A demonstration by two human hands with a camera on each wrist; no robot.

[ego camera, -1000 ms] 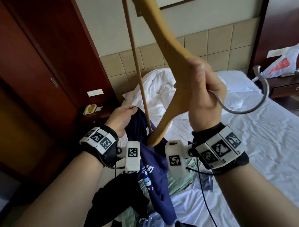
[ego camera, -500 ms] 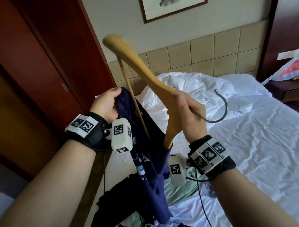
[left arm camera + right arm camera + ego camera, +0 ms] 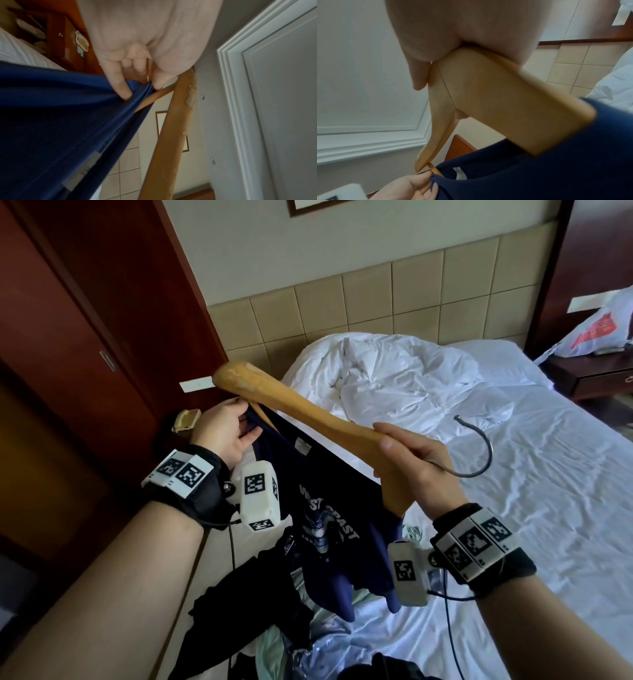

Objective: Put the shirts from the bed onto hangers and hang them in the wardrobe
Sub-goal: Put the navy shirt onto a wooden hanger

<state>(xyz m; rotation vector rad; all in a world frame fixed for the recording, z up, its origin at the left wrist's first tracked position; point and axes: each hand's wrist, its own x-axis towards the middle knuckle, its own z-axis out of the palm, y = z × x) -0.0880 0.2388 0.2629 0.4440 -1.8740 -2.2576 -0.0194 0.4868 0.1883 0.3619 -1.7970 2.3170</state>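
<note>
1. The tan wooden hanger point(image 3: 308, 416) with its metal hook is gripped at the middle by the right hand point(image 3: 411, 463), fingers wrapped round it, above the white-sheeted bed point(image 3: 513, 508).
2. The navy printed T-shirt point(image 3: 325, 529) is pinched at the collar by the left hand point(image 3: 222, 436), right by the hanger's far end.
3. One hanger arm is already tucked inside the shirt; more clothes are piled on the bed's near edge.

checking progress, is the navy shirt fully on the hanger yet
No, only one arm of the hanger is inside the navy shirt; the other end is bare.
</note>
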